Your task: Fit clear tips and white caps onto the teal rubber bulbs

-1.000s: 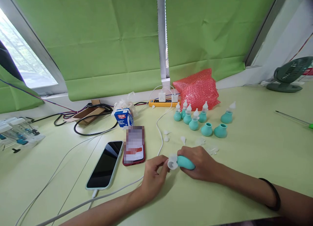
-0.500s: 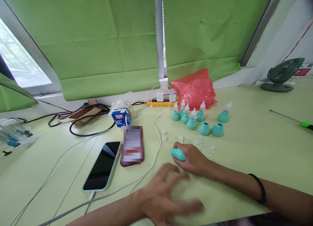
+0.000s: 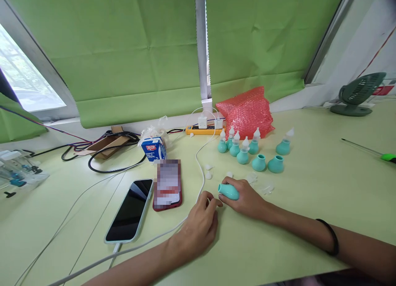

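My right hand (image 3: 244, 197) is wrapped around a teal squeeze bulb (image 3: 228, 191), which lies tilted with its open neck pointing left. Just left of it, my left hand (image 3: 202, 222) is low over the table, fingers loosely bent and partly apart. I see nothing held in it, though its palm is hidden. Beyond my hands stand two teal bulbs without tips, one (image 3: 258, 163) beside the other (image 3: 275, 164). Several more bulbs with clear pointed nozzles (image 3: 243, 154) are grouped behind them, and another capped bulb (image 3: 283, 146) stands apart to the right.
Small clear plastic pieces (image 3: 266, 187) lie past my right hand. A white cable (image 3: 202, 170) runs beside my left hand, near a red-cased phone (image 3: 180, 195) and a black-screened phone (image 3: 130, 212). Behind are a milk carton (image 3: 154, 149), power strip (image 3: 194, 130) and red bubble-wrap bag (image 3: 247, 115).
My left hand has moved up and left, its spread, blurred fingers now bent in beside the right hand. My right hand keeps the bulb, shifted slightly right.
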Tool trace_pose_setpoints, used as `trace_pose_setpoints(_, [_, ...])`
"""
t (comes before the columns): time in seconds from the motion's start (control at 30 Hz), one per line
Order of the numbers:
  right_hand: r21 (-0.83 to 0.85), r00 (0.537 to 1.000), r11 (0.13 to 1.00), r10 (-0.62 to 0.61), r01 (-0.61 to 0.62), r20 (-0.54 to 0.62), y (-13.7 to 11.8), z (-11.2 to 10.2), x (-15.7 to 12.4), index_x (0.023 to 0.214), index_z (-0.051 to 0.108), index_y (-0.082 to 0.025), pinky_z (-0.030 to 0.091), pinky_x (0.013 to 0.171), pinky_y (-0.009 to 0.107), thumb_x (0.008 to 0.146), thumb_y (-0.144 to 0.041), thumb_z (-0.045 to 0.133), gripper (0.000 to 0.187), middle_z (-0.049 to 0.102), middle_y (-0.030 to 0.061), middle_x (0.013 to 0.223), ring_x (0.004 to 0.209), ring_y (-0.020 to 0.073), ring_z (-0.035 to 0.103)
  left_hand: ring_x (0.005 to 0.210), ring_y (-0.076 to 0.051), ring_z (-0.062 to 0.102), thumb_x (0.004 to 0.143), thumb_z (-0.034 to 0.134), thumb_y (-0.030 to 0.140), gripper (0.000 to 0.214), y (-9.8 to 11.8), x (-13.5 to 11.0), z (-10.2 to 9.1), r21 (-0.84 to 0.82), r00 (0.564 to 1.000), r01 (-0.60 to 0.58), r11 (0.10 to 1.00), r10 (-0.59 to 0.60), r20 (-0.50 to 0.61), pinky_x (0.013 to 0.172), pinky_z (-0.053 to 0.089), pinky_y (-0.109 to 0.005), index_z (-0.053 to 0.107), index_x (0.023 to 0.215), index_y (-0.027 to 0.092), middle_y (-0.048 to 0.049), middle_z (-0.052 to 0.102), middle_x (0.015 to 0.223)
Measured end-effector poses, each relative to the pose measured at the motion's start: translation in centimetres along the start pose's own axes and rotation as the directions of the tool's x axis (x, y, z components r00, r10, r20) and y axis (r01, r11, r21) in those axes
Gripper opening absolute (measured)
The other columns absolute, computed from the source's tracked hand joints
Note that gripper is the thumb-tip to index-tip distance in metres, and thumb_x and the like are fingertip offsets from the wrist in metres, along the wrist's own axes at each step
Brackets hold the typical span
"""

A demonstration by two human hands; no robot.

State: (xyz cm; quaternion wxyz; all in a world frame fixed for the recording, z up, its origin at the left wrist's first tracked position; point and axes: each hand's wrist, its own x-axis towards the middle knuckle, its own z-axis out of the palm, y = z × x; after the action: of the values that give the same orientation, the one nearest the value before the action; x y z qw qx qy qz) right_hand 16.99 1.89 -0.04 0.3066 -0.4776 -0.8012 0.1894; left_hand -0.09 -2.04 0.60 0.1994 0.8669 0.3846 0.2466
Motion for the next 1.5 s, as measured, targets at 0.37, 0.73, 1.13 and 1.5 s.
trace_pose_setpoints(0.37, [0.353, 0.982, 0.935, -0.086, 0.022, 0.166, -1.3, 0.0, -0.9, 0.096, 0.054, -0.017, 0.043, 0.066, 0.025, 0.066, -0.032, 0.061, 0.035, 0.060, 0.0027, 0.085, 0.072, 0.0143, 0.054, 0.110, -0.021, 0.047, 0.080, 0.048, 0.021, 0.027, -1.1, 0.3, 0.7, -0.664, 0.907, -0.009, 0.748, -0.273, -0.321, 0.087, 0.043, -0.033, 0.047, 0.107, 0.019, -0.0104, 0.049, 0.120])
trace_pose_setpoints(0.73, [0.437, 0.990, 0.899, -0.076, 0.015, 0.122, -1.7, 0.8, -1.3, 0.079, 0.056, -0.014, 0.041, 0.059, 0.022, 0.073, -0.035, 0.054, 0.022, 0.058, 0.0006, 0.072, 0.063, 0.0114, 0.049, 0.111, -0.017, 0.044, 0.087, 0.033, 0.028, 0.037, -0.5, 0.3, -0.1, -0.517, 0.975, 0.135, 0.845, -0.208, -0.085, 0.094, 0.033, -0.031, 0.039, 0.123, 0.021, -0.0065, 0.049, 0.121])
trace_pose_setpoints(1.13, [0.130, 0.994, 0.991, -0.002, -0.013, 0.109, -1.0, 0.7, -0.9, 0.068, 0.050, -0.018, 0.035, 0.051, 0.021, 0.069, -0.029, 0.055, 0.013, 0.050, -0.0035, 0.056, 0.052, 0.0099, 0.045, 0.083, -0.017, 0.056, 0.071, 0.060, 0.026, 0.014, -1.1, 0.7, 0.2, -0.596, 0.830, 0.123, 0.794, -0.411, -0.377, 0.072, 0.044, -0.028, 0.057, 0.081, 0.017, -0.0066, 0.062, 0.088])
trace_pose_setpoints(1.5, [-0.040, 0.994, 0.999, -0.010, 0.015, 0.113, -0.4, 0.3, -0.6, 0.070, 0.051, -0.019, 0.035, 0.053, 0.022, 0.068, -0.023, 0.051, 0.004, 0.056, -0.0019, 0.060, 0.056, 0.0122, 0.051, 0.084, -0.015, 0.053, 0.072, 0.058, 0.022, 0.023, -0.8, 0.6, 0.2, -0.717, 0.848, 0.039, 0.696, -0.403, -0.345, 0.063, 0.049, -0.023, 0.053, 0.094, 0.018, -0.0052, 0.054, 0.089])
